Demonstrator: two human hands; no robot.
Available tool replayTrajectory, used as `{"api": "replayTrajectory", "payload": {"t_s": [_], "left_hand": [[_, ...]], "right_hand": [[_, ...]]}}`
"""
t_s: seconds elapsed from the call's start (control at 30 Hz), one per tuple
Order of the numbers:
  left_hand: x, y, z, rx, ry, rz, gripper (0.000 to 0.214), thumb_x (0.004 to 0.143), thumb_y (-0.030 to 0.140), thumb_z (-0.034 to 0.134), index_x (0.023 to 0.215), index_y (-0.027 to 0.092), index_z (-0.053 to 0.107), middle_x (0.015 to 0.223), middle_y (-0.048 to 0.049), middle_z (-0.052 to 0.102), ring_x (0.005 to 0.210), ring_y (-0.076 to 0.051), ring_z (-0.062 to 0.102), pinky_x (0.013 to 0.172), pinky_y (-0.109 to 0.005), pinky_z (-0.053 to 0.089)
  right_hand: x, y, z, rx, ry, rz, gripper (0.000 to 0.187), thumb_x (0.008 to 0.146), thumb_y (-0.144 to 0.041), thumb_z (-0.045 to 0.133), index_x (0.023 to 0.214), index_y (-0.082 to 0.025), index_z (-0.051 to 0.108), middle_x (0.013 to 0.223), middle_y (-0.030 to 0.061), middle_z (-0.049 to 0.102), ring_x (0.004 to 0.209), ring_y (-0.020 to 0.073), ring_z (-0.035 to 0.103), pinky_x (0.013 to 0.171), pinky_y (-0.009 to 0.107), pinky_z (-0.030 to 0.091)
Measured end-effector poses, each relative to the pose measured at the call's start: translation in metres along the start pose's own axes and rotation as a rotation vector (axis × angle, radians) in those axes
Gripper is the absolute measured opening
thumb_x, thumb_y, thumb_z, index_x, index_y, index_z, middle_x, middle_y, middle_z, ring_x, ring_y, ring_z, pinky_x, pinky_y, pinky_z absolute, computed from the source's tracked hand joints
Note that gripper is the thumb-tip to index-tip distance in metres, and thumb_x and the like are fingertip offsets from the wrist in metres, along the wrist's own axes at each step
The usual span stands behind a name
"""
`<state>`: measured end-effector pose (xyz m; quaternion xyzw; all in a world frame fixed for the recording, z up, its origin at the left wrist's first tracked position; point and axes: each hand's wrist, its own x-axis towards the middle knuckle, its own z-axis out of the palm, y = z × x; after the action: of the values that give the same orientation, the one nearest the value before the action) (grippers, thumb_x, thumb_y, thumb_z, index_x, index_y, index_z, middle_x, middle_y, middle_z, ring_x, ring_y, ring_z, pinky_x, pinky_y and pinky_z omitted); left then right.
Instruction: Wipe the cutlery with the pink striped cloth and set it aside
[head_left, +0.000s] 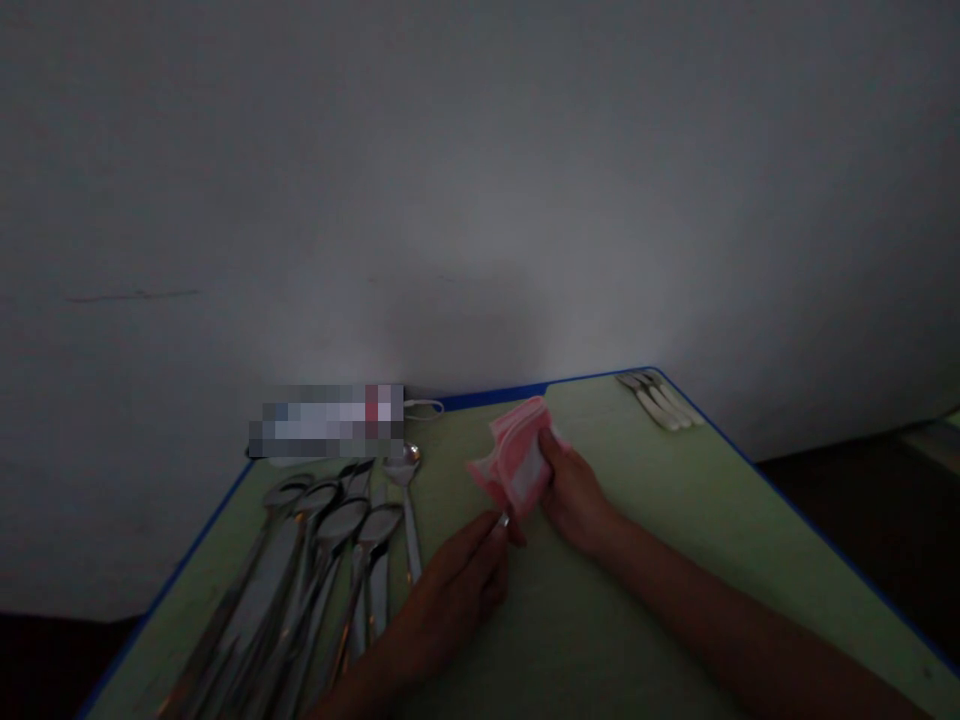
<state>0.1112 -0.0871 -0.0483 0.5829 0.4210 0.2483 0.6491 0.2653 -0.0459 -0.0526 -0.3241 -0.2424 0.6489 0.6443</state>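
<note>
My right hand (pixel 577 495) is closed on a folded pink and white cloth (pixel 517 455), its thumb pressed on the near side. Below the cloth, my left hand (pixel 465 570) grips a piece of metal cutlery (pixel 504 519). Only a short shiny bit of it shows between the fingers and the cloth; its other end is hidden, so I cannot tell its kind. Left of my left hand lies a pile of metal spoons (pixel 341 525), and a single round-bowled spoon (pixel 405 465) rests beside the pile.
Several forks (pixel 656 400) with pale handles lie side by side at the table's far right corner. A blurred-out device (pixel 326 420) with a white cable (pixel 427 408) stands at the back left. The green table (pixel 660 500) has a blue edge and meets a grey wall (pixel 480 200).
</note>
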Motion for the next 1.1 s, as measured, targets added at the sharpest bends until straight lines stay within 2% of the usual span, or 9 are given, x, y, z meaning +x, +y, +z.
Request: {"api": "replayTrajectory", "payload": {"t_s": [0.1,0.23,0.4,0.5,0.63,0.73,0.83,0.97,1.1], "left_hand": [[0.000,0.003,0.003,0.052,0.035,0.003,0.031,0.087,0.046,0.038,0.093,0.018,0.050,0.065,0.0032,0.040,0.056,-0.010,0.037,0.050,-0.020,0.033],[-0.002,0.010,0.004,0.146,0.016,0.044,0.030,0.087,0.043,0.037,0.099,0.018,0.049,0.070,0.0010,0.046,0.060,-0.012,0.041,0.056,-0.023,0.036],[-0.004,0.019,0.005,0.237,-0.007,0.048,0.030,0.088,0.043,0.035,0.089,0.017,0.049,0.067,0.0021,0.044,0.058,-0.012,0.042,0.055,-0.022,0.036],[-0.007,0.023,0.004,0.234,-0.029,0.039,0.030,0.088,0.043,0.035,0.090,0.016,0.049,0.067,0.0023,0.043,0.059,-0.012,0.042,0.055,-0.022,0.036],[-0.013,0.028,-0.002,0.182,-0.136,0.052,0.024,0.086,0.035,0.040,0.100,0.017,0.049,0.068,0.0032,0.044,0.060,-0.011,0.041,0.057,-0.021,0.037],[-0.018,0.029,-0.006,0.237,-0.182,0.086,0.024,0.081,0.027,0.045,0.103,0.019,0.049,0.070,0.0032,0.049,0.063,-0.012,0.045,0.062,-0.022,0.038],[-0.018,0.030,-0.006,0.309,-0.207,0.139,0.024,0.084,0.031,0.042,0.104,0.019,0.050,0.070,0.0026,0.052,0.067,-0.013,0.049,0.067,-0.022,0.039],[-0.013,0.027,-0.001,0.388,-0.218,0.159,0.033,0.091,0.036,0.027,0.092,0.017,0.053,0.064,0.0024,0.052,0.060,-0.012,0.050,0.066,-0.022,0.040],[-0.014,0.026,-0.001,0.393,-0.209,0.175,0.033,0.092,0.037,0.028,0.091,0.016,0.053,0.068,0.0007,0.054,0.063,-0.012,0.053,0.065,-0.023,0.041]], "right_hand": [[-0.009,0.007,0.008,0.027,-0.032,0.044,0.035,0.072,-0.050,0.058,0.080,-0.017,0.055,0.071,0.0023,0.063,0.063,0.0139,0.056,0.057,0.024,0.041],[-0.011,0.010,0.009,0.020,-0.051,0.057,0.034,0.070,-0.050,0.060,0.077,-0.018,0.054,0.070,0.0025,0.063,0.065,0.0150,0.057,0.057,0.024,0.041],[-0.001,0.007,0.003,-0.004,0.042,-0.028,0.038,0.071,-0.055,0.056,0.079,-0.018,0.056,0.066,0.0006,0.062,0.064,0.0147,0.057,0.057,0.025,0.041],[0.002,0.004,0.001,-0.013,0.025,-0.034,0.034,0.071,-0.050,0.059,0.081,-0.017,0.058,0.068,0.0002,0.063,0.063,0.0135,0.056,0.055,0.024,0.041],[0.002,0.003,0.000,-0.014,-0.043,0.026,0.032,0.071,-0.046,0.062,0.080,-0.017,0.056,0.063,-0.0010,0.061,0.052,0.0114,0.053,0.049,0.023,0.040],[0.003,0.004,-0.003,-0.015,-0.063,0.038,0.034,0.070,-0.049,0.062,0.080,-0.017,0.055,0.059,-0.0017,0.060,0.046,0.0108,0.051,0.046,0.023,0.039],[0.006,0.006,-0.005,-0.010,-0.042,0.016,0.035,0.069,-0.049,0.062,0.083,-0.018,0.056,0.066,-0.0004,0.063,0.054,0.0124,0.055,0.049,0.024,0.041],[0.005,0.006,-0.004,-0.014,-0.016,-0.012,0.036,0.069,-0.051,0.060,0.085,-0.019,0.058,0.078,0.0019,0.066,0.067,0.0150,0.059,0.055,0.024,0.044],[0.003,0.006,-0.002,-0.025,-0.009,0.007,0.036,0.072,-0.050,0.058,0.089,-0.019,0.059,0.082,0.0023,0.067,0.070,0.0150,0.059,0.057,0.024,0.045]]}}
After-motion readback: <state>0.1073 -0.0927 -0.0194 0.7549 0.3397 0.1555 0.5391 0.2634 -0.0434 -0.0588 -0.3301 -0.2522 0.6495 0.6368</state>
